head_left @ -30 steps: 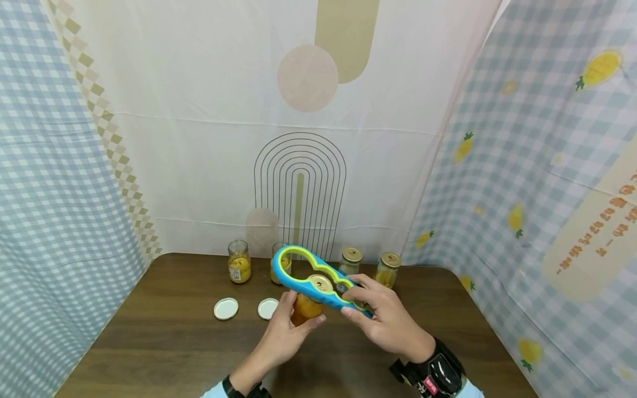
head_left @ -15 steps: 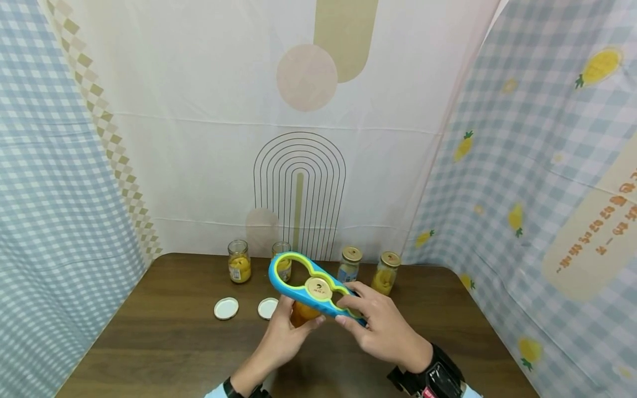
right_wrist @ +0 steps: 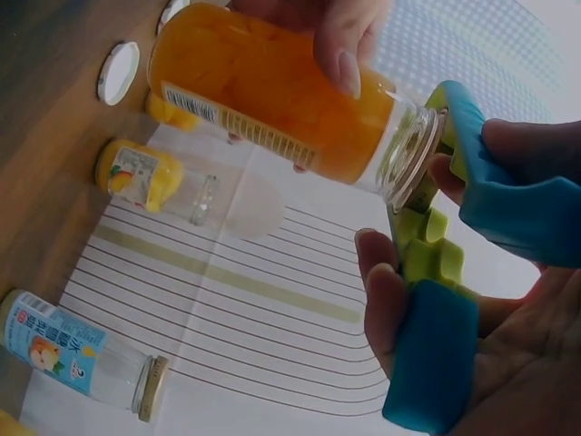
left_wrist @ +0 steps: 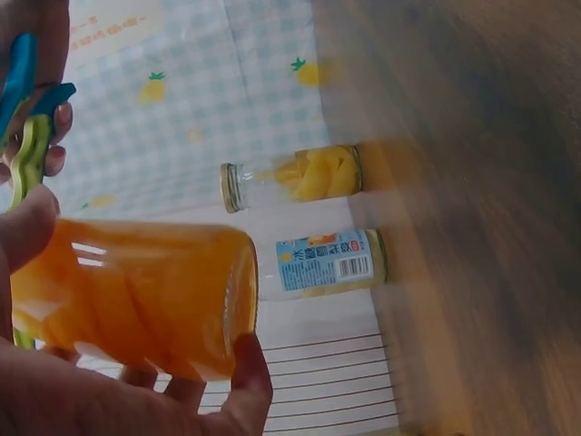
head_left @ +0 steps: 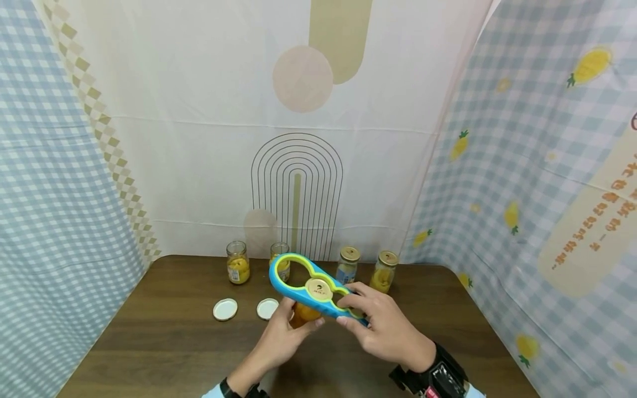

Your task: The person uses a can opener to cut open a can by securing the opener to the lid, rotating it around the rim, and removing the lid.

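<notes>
My left hand (head_left: 281,338) grips a glass jar of orange fruit pieces (left_wrist: 136,295), fingers and thumb wrapped around its body. The jar is held up off the table, and its gold lid (head_left: 319,289) faces up in the head view. Around that lid sits a middle ring of a blue and lime-green jar opener (head_left: 311,302). My right hand (head_left: 385,323) holds the opener by its handle end, thumb on the near side and fingers on the far side. In the right wrist view, the jar's glass neck (right_wrist: 404,150) meets the green inner edge of the opener.
Two lidless jars of yellow fruit, one left (head_left: 238,269) and one right (head_left: 283,271), stand at the back left. Two gold-lidded jars, one blue-labelled (head_left: 346,272) and one plain (head_left: 382,276), stand back right. White-faced lids (head_left: 225,309) lie on the brown table (head_left: 164,337).
My right hand has lowered the jar opener, and its ring now surrounds the jar's lid, which showed below the opening before. My left hand has kept its hold on the jar.
</notes>
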`<state>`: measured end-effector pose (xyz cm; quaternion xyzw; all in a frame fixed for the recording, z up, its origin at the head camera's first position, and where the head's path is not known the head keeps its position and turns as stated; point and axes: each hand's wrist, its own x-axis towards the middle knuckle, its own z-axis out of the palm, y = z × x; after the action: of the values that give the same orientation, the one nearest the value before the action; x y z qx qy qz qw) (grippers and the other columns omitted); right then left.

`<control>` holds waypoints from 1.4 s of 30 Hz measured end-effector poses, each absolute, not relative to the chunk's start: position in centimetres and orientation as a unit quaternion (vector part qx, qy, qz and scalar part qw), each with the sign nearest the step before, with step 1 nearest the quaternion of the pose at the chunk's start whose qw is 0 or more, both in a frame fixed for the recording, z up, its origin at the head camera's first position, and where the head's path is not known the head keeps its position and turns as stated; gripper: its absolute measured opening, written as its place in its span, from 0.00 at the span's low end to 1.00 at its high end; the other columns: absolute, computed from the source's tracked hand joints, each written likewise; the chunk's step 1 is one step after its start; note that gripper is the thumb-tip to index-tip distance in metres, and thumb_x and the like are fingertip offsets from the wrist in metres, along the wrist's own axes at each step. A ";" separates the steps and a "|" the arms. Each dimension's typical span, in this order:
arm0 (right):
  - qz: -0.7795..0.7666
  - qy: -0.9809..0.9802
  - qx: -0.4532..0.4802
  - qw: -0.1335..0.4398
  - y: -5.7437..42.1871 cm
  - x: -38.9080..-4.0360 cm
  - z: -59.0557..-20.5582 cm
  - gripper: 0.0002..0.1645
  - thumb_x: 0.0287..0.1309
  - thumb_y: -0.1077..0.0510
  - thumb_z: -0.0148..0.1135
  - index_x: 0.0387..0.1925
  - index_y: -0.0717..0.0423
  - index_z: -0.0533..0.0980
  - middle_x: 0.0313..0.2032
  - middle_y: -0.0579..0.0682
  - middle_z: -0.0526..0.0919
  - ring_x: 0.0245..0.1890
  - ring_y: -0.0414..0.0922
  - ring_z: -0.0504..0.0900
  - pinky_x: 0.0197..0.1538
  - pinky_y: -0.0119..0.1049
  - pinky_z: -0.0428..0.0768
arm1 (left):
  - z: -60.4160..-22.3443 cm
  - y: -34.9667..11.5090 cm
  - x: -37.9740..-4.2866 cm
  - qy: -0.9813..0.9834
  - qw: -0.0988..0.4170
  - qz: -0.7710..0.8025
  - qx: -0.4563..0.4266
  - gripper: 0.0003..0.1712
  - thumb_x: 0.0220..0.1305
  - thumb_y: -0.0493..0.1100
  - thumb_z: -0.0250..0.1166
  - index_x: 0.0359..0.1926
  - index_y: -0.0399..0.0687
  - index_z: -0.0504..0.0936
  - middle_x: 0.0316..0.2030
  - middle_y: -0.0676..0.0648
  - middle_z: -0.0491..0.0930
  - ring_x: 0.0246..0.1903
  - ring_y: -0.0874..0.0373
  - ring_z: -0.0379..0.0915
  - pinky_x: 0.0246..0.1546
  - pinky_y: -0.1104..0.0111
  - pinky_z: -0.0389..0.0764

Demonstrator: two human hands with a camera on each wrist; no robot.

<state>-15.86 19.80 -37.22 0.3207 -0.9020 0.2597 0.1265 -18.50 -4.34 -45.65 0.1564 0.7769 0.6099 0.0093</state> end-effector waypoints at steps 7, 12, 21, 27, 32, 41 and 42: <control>0.273 -0.883 0.361 0.122 20.8 -16.1 -36.8 0.09 0.74 0.48 0.68 0.51 0.39 0.83 0.58 0.45 0.84 0.44 0.33 0.83 0.43 0.34 0.84 | -45.6 -5.6 -18.9 0.769 0.064 0.600 0.208 0.30 0.71 0.54 0.73 0.68 0.54 0.76 0.63 0.44 0.81 0.61 0.48 0.81 0.56 0.57 0.86; 0.285 -0.869 0.393 0.096 21.5 -16.4 -36.4 0.08 0.73 0.49 0.68 0.51 0.36 0.81 0.57 0.43 0.84 0.47 0.34 0.83 0.46 0.36 0.85 | -45.8 -6.8 -19.3 0.736 0.133 0.606 0.271 0.30 0.76 0.51 0.68 0.73 0.52 0.73 0.67 0.43 0.79 0.66 0.52 0.78 0.63 0.59 0.84; 0.300 -0.863 0.405 0.046 22.2 -16.7 -35.9 0.09 0.75 0.48 0.66 0.53 0.33 0.81 0.60 0.43 0.84 0.55 0.40 0.85 0.53 0.38 0.85 | -46.1 -8.0 -20.0 0.697 0.201 0.599 0.340 0.28 0.81 0.49 0.62 0.76 0.54 0.69 0.71 0.40 0.75 0.66 0.68 0.75 0.67 0.69 0.78; 0.307 -0.862 0.400 0.040 22.2 -16.7 -36.1 0.10 0.75 0.48 0.66 0.53 0.33 0.81 0.61 0.43 0.84 0.55 0.39 0.84 0.54 0.38 0.85 | -46.3 -8.1 -20.1 0.695 0.204 0.602 0.336 0.30 0.81 0.50 0.62 0.77 0.52 0.68 0.72 0.40 0.74 0.66 0.69 0.74 0.69 0.68 0.76; 0.309 -0.863 0.396 0.043 22.4 -16.6 -36.4 0.10 0.75 0.48 0.66 0.54 0.33 0.82 0.62 0.45 0.83 0.56 0.41 0.85 0.54 0.39 0.85 | -46.6 -7.9 -20.1 0.696 0.199 0.598 0.344 0.29 0.81 0.49 0.62 0.76 0.52 0.69 0.72 0.40 0.74 0.66 0.68 0.74 0.69 0.70 0.76; 0.358 -0.838 0.399 0.097 22.5 -17.0 -37.0 0.12 0.73 0.57 0.67 0.52 0.37 0.81 0.59 0.47 0.84 0.53 0.39 0.84 0.51 0.37 0.85 | -46.8 -7.7 -20.2 0.688 0.185 0.619 0.331 0.33 0.81 0.47 0.63 0.78 0.45 0.63 0.71 0.34 0.73 0.65 0.60 0.78 0.65 0.66 0.82; 0.361 -0.839 0.391 0.111 22.6 -17.1 -37.2 0.13 0.73 0.58 0.68 0.52 0.38 0.82 0.60 0.47 0.84 0.53 0.39 0.85 0.51 0.36 0.86 | -46.8 -7.7 -20.2 0.690 0.180 0.620 0.327 0.33 0.81 0.47 0.63 0.78 0.45 0.63 0.71 0.34 0.74 0.65 0.58 0.78 0.64 0.67 0.82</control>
<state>-17.09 22.58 -37.20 0.3907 -0.8394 0.3612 0.1110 -20.19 -7.69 -46.83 0.3272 0.6900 0.6200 0.1800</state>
